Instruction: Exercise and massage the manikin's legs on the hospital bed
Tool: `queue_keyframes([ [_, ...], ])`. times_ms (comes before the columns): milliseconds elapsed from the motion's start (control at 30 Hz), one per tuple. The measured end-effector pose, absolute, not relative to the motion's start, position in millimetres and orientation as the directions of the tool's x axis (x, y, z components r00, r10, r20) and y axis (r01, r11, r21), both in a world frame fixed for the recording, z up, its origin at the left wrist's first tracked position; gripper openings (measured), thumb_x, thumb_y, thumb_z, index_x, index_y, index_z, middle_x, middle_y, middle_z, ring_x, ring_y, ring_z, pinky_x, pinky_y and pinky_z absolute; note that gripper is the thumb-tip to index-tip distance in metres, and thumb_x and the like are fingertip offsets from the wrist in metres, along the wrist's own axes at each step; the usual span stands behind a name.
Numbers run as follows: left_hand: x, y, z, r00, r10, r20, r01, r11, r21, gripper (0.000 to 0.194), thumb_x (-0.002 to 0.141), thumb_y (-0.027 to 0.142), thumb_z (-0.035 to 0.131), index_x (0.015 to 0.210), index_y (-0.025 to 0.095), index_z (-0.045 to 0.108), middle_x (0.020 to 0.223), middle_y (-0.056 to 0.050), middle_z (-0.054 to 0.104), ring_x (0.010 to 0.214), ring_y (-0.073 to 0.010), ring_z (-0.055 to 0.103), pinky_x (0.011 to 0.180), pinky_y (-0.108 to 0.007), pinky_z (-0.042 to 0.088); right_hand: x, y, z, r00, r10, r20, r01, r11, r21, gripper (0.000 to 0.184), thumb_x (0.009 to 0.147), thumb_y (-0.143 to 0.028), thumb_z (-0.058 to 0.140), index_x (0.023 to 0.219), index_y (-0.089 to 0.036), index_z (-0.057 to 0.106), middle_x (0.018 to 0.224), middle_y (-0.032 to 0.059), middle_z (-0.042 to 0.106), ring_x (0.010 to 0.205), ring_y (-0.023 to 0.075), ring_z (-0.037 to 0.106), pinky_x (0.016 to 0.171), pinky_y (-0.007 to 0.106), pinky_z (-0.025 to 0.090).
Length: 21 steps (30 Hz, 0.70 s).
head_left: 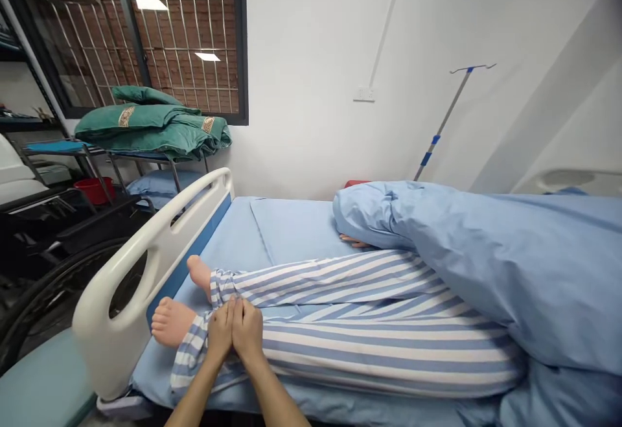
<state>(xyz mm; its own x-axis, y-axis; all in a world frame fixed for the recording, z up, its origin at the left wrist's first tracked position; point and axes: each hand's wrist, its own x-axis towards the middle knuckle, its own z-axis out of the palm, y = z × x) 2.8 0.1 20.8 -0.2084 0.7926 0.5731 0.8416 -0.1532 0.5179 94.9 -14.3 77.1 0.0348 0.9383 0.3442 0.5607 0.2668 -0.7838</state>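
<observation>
A figure in blue-and-white striped trousers [369,336] lies on a hospital bed [286,226], bare feet [171,320] toward the white footboard [146,252]. A light blue blanket [486,252] covers its upper body. My left hand [221,331] and my right hand [249,331] rest side by side on the near trouser leg, just above the ankle. Both sets of fingers curl over the striped cloth and press on the shin.
A wheelchair wheel [43,304] stands left of the footboard. Folded green blankets [155,130] lie on a rack below a barred window [160,32]. A red basin [94,188] sits under the rack. An IV pole [444,119] leans by the white wall.
</observation>
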Motion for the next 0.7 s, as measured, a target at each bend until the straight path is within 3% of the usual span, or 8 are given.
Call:
queue_keyframes([
  [133,7.7,-0.2,59.1,-0.246,0.936,0.253,0.553,-0.079,0.830,0.040,0.081,0.046,0.033,0.067,0.017,0.058,0.067,-0.005,0.064,0.067,-0.0170,0.057,0.065,-0.028,0.046,95.6,-15.4,78.4,0.028,0.935,0.353,0.569,0.275,-0.775,0.042,0.091,-0.029,0.027,0.067,-0.018,0.060,0.065,0.0050,0.066,0.058,0.0139,0.058,0.054,0.025,0.025],
  [267,17.0,-4.6,81.7,-0.313,0.936,0.161,0.354,-0.043,0.934,0.041,0.078,0.051,0.038,0.056,0.018,0.049,0.056,-0.001,0.057,0.057,-0.0152,0.052,0.057,-0.026,0.043,96.7,-15.9,78.9,0.022,0.935,0.354,0.538,0.288,-0.793,0.043,0.091,-0.028,0.027,0.065,-0.018,0.060,0.064,0.0042,0.066,0.058,0.0142,0.058,0.054,0.025,0.026],
  [400,20.1,-6.6,70.7,-0.400,0.905,0.143,0.293,-0.021,0.956,0.041,0.075,0.052,0.041,0.063,0.016,0.056,0.063,-0.004,0.063,0.063,-0.0179,0.057,0.061,-0.028,0.046,97.1,-14.8,77.4,0.031,0.939,0.343,0.526,0.277,-0.804,0.043,0.090,-0.030,0.027,0.064,-0.018,0.059,0.062,0.0045,0.065,0.058,0.0145,0.057,0.053,0.025,0.026],
  [500,18.6,-6.2,55.1,-0.410,0.887,0.211,0.395,-0.036,0.918,0.039,0.074,0.049,0.041,0.075,0.016,0.061,0.075,-0.008,0.067,0.074,-0.0201,0.060,0.068,-0.030,0.047,96.5,-13.4,74.5,0.028,0.941,0.337,0.513,0.276,-0.813,0.043,0.090,-0.030,0.028,0.064,-0.018,0.059,0.064,0.0044,0.065,0.058,0.0139,0.057,0.054,0.024,0.027],
  [700,17.3,-8.7,49.7,-0.373,0.877,0.303,0.571,-0.041,0.820,0.036,0.076,0.044,0.038,0.075,0.018,0.063,0.073,-0.008,0.067,0.074,-0.0195,0.061,0.068,-0.029,0.048,95.6,-11.5,76.6,0.041,0.958,0.283,0.490,0.228,-0.841,0.044,0.090,-0.031,0.026,0.062,-0.018,0.058,0.064,0.0045,0.065,0.058,0.0130,0.056,0.053,0.023,0.028],
])
